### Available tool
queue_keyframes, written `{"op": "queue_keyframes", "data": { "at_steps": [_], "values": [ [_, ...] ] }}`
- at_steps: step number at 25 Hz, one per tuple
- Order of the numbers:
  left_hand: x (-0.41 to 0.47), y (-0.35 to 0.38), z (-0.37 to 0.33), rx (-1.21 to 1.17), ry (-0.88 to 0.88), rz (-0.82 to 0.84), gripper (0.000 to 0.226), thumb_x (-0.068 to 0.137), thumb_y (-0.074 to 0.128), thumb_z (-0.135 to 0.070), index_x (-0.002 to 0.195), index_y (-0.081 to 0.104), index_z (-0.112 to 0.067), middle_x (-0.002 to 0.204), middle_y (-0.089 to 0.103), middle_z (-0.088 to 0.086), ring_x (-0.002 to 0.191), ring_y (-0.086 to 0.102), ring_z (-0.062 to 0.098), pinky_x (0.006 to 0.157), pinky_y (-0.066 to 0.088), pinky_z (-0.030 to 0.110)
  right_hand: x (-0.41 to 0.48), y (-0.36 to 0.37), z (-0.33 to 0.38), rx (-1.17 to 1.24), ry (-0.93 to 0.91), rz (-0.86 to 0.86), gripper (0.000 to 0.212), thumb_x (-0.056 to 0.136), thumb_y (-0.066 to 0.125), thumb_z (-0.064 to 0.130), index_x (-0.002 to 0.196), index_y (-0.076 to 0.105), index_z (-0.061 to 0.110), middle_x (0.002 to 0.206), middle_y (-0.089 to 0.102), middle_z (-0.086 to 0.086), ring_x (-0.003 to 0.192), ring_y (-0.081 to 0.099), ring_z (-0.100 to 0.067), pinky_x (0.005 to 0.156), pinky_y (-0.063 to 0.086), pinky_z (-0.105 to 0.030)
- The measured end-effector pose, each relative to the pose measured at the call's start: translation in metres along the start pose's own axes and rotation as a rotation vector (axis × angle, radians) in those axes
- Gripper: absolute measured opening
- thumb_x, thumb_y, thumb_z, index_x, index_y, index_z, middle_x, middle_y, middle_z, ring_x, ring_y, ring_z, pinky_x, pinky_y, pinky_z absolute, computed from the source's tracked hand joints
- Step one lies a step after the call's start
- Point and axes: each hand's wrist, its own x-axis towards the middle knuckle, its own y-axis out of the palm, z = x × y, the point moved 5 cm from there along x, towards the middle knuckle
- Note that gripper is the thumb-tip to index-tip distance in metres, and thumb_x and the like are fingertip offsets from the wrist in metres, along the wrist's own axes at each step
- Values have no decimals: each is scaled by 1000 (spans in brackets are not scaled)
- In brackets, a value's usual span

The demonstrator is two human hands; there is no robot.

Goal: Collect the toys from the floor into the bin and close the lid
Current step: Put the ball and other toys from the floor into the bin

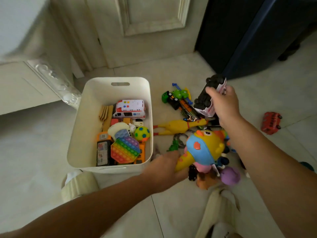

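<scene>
Right of the open white bin (pixel 96 100), toys crowd the floor: a rubber chicken (pixel 178 125), a red bus (pixel 271 123). The right hand (pixel 224 103) grips a black-wheeled toy truck (pixel 208 93) above them. The blurred left hand (pixel 164 166) seemingly clasps a yellow-blue plush (pixel 204 148) just beside the bin's near corner.

You are looking at a dim, soft-lit room with a greenish-grey cast and muted colours. The brightest patch is the far left corner, where a pale surface (pixel 15 23) looks washed out, so the light seems to come from that side. Shadows on the floor (pixel 34 152) are faint and diffuse. Your left hand (pixel 164 166) is smeared by motion blur, and the toys just beside it look soft. Your right hand (pixel 223 103) is sharper. The wide lens bends the door (pixel 145 23) and the cabinet edges outward, and the dark cabinet (pixel 248 31) at far right loses detail.
</scene>
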Motion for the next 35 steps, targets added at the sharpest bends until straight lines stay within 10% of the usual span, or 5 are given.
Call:
{"op": "queue_keyframes", "data": {
  "at_steps": [4, 8, 15, 27, 35],
  "values": [
    [-17, -79, 11, -207, -19, -275, 23, 89, 59, -35, 95, 56, -14, 74, 56, -4, 63, 53, 5, 54, 41, 14, -23, 30, 67, 246, -119, 7, 40, 83, 64, 29, 120, 53, 19, 100, 64, 8, 88, 65, -5, 73, 52, -22],
    [-15, -124, 66, -243, -295, -434, 29, 94, 50, -39, 94, 56, -11, 76, 59, 3, 69, 56, 18, 62, 43, 31, -39, 65, 76, 323, -69, 129, 42, 82, 63, 32, 122, 52, 23, 110, 65, 1, 98, 67, -15, 80, 58, -31],
    [20, -69, 158, -383, -682, -97, 33, 100, 35, -41, 93, 47, -12, 92, 56, 10, 88, 57, 30, 88, 53, 42, -45, 107, 24, 94, 112, 276, 26, 78, 63, 46, 99, 55, 32, 108, 66, -5, 99, 68, -27, 83, 58, -47],
    [30, -88, 212, -171, -693, 252, 56, 97, 45, -42, 144, 29, -16, 122, 53, 13, 100, 58, 26, 77, 56, 38, -50, 165, -11, 94, 252, 552, 45, 74, 61, 41, 111, 59, 16, 98, 66, -7, 87, 68, -24, 62, 55, -32],
    [67, -151, 216, 311, -409, -240, 43, 87, 64, -27, 128, 50, -25, 127, 43, 8, 122, 37, 32, 100, 42, 46, -55, 177, -12, -9, 128, 520, 29, 83, 59, 40, 109, 61, 27, 95, 71, 5, 90, 69, -14, 74, 52, -31]
  ]
}}
